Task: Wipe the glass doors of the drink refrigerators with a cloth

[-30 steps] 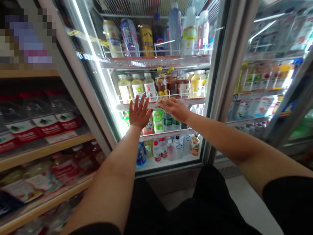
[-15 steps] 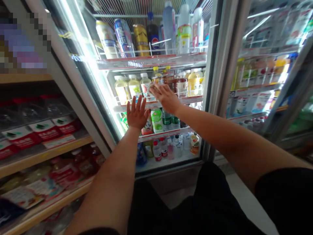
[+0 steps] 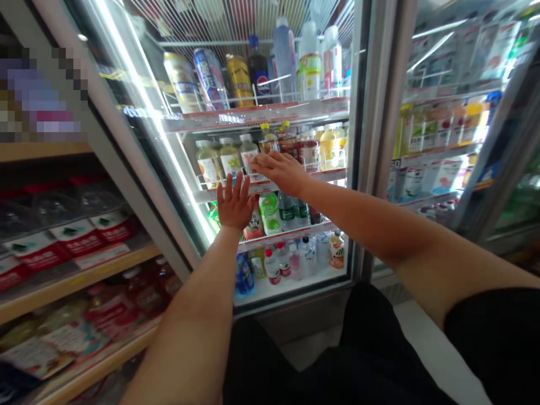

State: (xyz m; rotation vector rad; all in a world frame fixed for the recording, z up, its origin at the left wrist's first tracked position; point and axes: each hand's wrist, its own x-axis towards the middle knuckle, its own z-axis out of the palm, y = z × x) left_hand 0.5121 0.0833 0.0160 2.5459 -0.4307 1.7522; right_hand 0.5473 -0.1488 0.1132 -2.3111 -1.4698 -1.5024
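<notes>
My left hand (image 3: 235,205) is raised in front of the drinks fridge with its fingers spread and nothing in it. It appears to lie flat against the glass door, over the shelf with the green-labelled bottles (image 3: 270,214). Slightly higher and to the right, my right hand (image 3: 283,173) reaches across with palm down and fingers pressed together. Its fingertips are before a clear bottle with a pinkish label (image 3: 248,152) on the middle shelf. Something small seems to be under those fingertips, but it is too hidden to name.
Tall cans (image 3: 240,81) and bottles line the upper fridge shelf; small bottles (image 3: 272,267) stand at the bottom. At left, a wooden-edged shelf (image 3: 80,275) carries packs of red-labelled bottles (image 3: 70,228). A metal door frame (image 3: 379,112) separates another drinks fridge on the right.
My right hand has shifted slightly left and its fingers look flatter. The left hand keeps its spread pose at nearly the same spot. The view has tilted a little upward.
</notes>
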